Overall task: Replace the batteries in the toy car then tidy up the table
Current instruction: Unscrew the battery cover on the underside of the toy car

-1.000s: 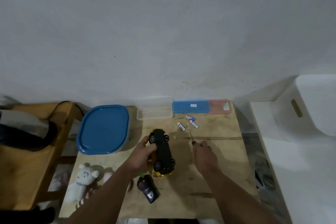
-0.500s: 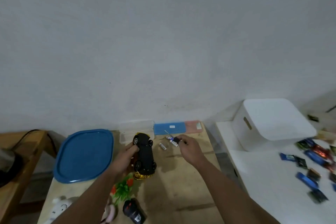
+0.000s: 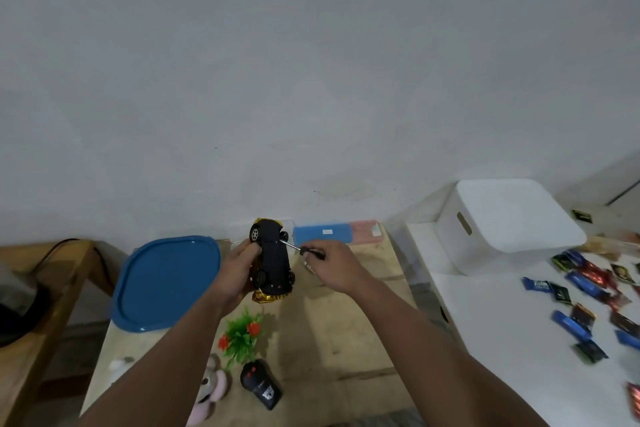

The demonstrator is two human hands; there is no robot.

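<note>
The toy car [image 3: 272,258] is black underneath with a gold body, and it is turned underside up above the wooden table [image 3: 346,340]. My left hand [image 3: 239,262] grips it along its left side. My right hand [image 3: 332,265] pinches a small screwdriver [image 3: 298,249] with a black handle. The metal tip of the screwdriver touches the car's underside near the far wheels. A battery [image 3: 309,267] lies on the table, mostly hidden under my right hand.
A blue-lidded container [image 3: 166,282] stands at the left. Blue and pink cases [image 3: 337,233] line the wall. Near the front lie a black remote [image 3: 261,385], a small plastic plant [image 3: 242,336] and a plush toy [image 3: 207,392]. On the right, a white bin [image 3: 505,224] and scattered packets [image 3: 588,298].
My left hand lifted the car off the table and held it higher. My right hand picked up the screwdriver and brought its tip to the car's underside. The camera swung to the right.
</note>
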